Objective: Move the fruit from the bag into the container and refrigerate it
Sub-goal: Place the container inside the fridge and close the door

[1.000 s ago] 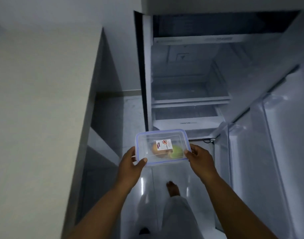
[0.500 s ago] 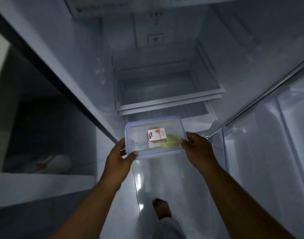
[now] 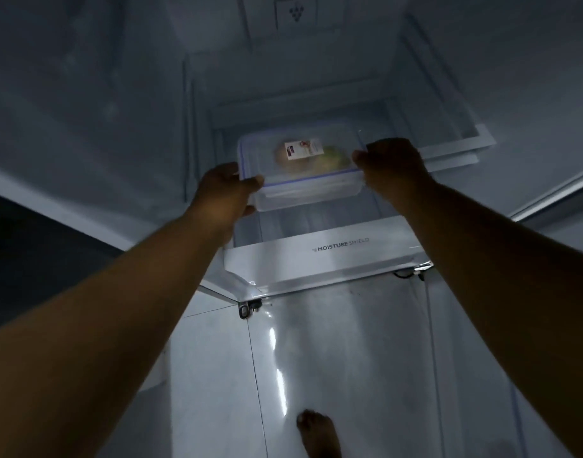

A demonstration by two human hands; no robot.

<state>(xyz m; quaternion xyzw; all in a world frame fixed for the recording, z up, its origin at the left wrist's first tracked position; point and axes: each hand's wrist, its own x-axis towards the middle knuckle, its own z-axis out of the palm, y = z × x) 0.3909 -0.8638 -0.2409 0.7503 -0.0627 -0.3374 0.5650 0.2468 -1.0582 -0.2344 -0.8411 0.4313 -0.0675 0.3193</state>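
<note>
A clear plastic container (image 3: pixel 267 166) with a blue-edged lid and a white label holds fruit (image 3: pixel 329 158), one orange piece and one green piece. My left hand (image 3: pixel 224 190) grips its left end and my right hand (image 3: pixel 392 163) grips its right end. The container is inside the open refrigerator, over the glass shelf (image 3: pixel 316 223) above the crisper drawer (image 3: pixel 333 252). I cannot tell whether it touches the shelf.
The fridge's left wall (image 3: pixel 85 110) and right wall (image 3: pixel 514 77) enclose the compartment. An upper shelf edge (image 3: pixel 471 140) juts out at the right. The open door (image 3: pixel 564 200) stands at the right. My bare foot (image 3: pixel 319 434) rests on the glossy tiled floor.
I have stepped close to the fridge and both hands have carried the container forward, from in front of the fridge into the compartment above the crisper drawer.
</note>
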